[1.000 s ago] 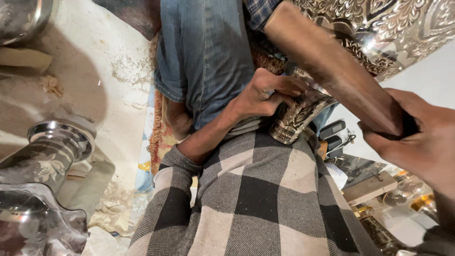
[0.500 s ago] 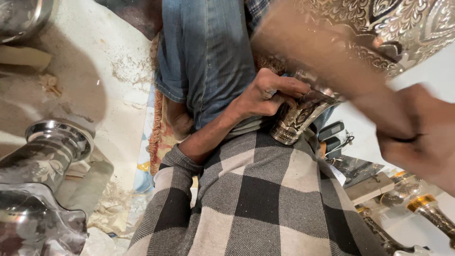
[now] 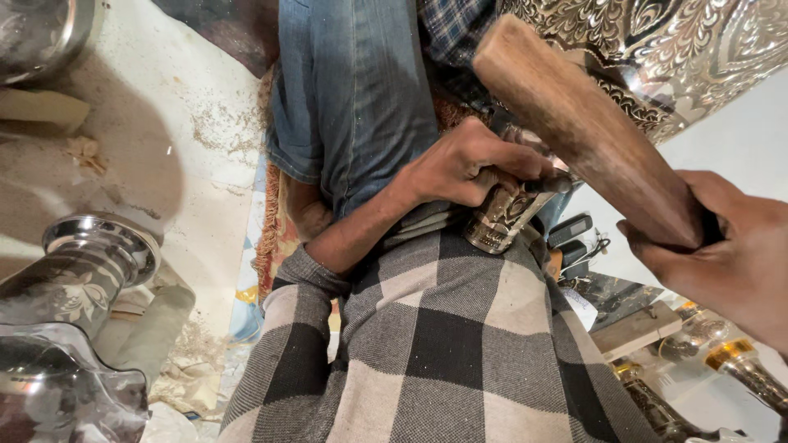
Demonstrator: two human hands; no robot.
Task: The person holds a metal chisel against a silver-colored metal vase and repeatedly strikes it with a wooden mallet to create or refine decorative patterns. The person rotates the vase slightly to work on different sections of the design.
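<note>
My left hand (image 3: 464, 164) clamps the small engraved silver metal piece (image 3: 502, 217) against my lap while my right hand (image 3: 726, 254), fisted round the brown wooden mallet handle (image 3: 587, 131), sits at three o'clock, handle slanting toward eleven.

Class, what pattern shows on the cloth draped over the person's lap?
Large grey, black and cream checks on the lap cloth; seen in the head view.

You have a single view, from the camera on your head, pointing steeply down over your own lap and very close to it. Your checked sleeve (image 3: 443, 344) fills the lower middle, your left hand (image 3: 468, 164) sits near the centre, and your right hand (image 3: 722, 254) is cut by the right edge. The floor (image 3: 164, 148) runs along the left side.
</note>
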